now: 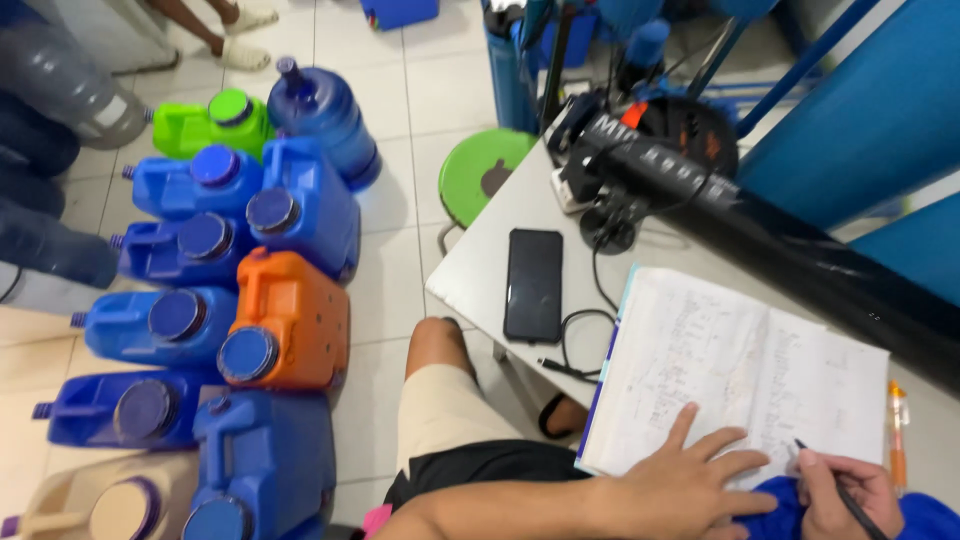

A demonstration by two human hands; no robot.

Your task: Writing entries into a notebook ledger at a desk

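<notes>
While the left hand (690, 480) lies flat with fingers spread on the open white paper notebook (735, 375) at lower right of the frame, the right hand (845, 495) pinches a thin dark pen (835, 485), its long axis slanting up-left onto the right page, on the grey bench (500, 240).

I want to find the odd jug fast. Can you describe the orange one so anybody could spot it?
Look at the tiled floor left of the grey table, where plastic water jugs lie packed together in rows. In the middle of the right-hand row sits the orange jug, square-bodied with a round blue cap. It is the only orange one; its neighbours are blue, with a green one further up.
</notes>
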